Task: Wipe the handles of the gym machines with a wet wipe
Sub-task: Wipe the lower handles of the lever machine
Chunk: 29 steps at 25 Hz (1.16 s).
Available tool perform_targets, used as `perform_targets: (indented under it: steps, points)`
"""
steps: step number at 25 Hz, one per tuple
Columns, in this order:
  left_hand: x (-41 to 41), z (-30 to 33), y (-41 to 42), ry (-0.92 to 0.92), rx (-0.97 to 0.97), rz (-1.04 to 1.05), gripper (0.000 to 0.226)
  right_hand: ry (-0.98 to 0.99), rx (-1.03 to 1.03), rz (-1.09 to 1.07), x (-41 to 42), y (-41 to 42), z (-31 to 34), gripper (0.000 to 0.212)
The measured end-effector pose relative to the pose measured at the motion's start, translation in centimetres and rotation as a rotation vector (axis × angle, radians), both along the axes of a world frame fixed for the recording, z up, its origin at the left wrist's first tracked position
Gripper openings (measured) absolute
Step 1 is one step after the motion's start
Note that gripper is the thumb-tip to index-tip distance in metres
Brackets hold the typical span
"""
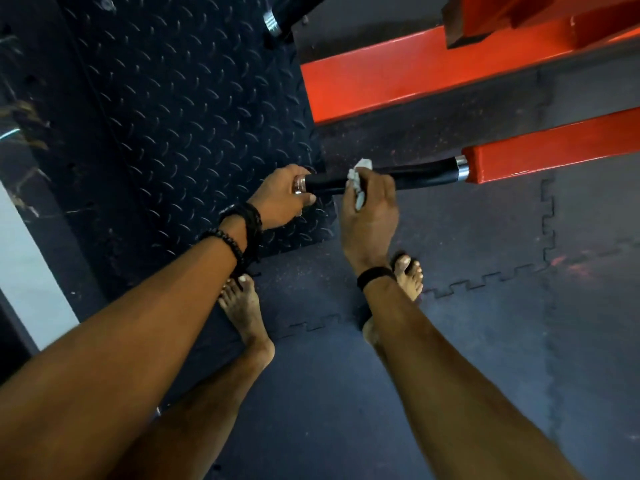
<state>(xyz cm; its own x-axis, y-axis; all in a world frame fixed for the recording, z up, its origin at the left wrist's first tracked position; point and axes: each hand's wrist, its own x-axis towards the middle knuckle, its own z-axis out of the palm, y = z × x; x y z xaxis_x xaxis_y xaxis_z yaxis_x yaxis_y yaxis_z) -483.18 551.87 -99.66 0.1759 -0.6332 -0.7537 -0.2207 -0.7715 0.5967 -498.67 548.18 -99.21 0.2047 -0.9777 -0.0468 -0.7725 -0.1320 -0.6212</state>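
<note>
The right hand (369,216) has its fingers curled over the black handle (426,173), pinching a crumpled white wet wipe (358,183) against the grip about midway along it; scraps of the wipe poke out above and below the knuckles. The left hand (282,199) closes around the handle's free end, where a chrome end cap (299,185) shows between thumb and fingers. The handle runs sideways out of an orange steel arm (554,154), with a chrome collar (462,168) at the joint. Dark beaded bracelets (242,230) wrap the left wrist, a black band (375,275) the right. Below are bare feet on dark interlocking rubber mats (485,341), beside a black diamond-plate platform (194,116); a second handle (277,22) seems to jut out at the top, though it is mostly cropped.
</note>
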Motion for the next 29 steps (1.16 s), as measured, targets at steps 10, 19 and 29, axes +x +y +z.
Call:
perform_targets:
  steps: [10,19,29]
  points:
    - [0.3,10.0,2.9,0.143,-0.327,0.686,0.026,-0.095,-0.270,-0.377,-3.5,-6.8,8.6,0.021]
    - [-0.2,15.1,2.7,0.191,-0.425,0.759,0.028,-0.116,-0.207,0.107,5.3,0.0,14.6,0.014]
    - [-0.7,15.5,3.2,0.025,-0.416,0.612,0.025,-0.209,-0.085,-0.062,2.8,0.6,14.4,0.016]
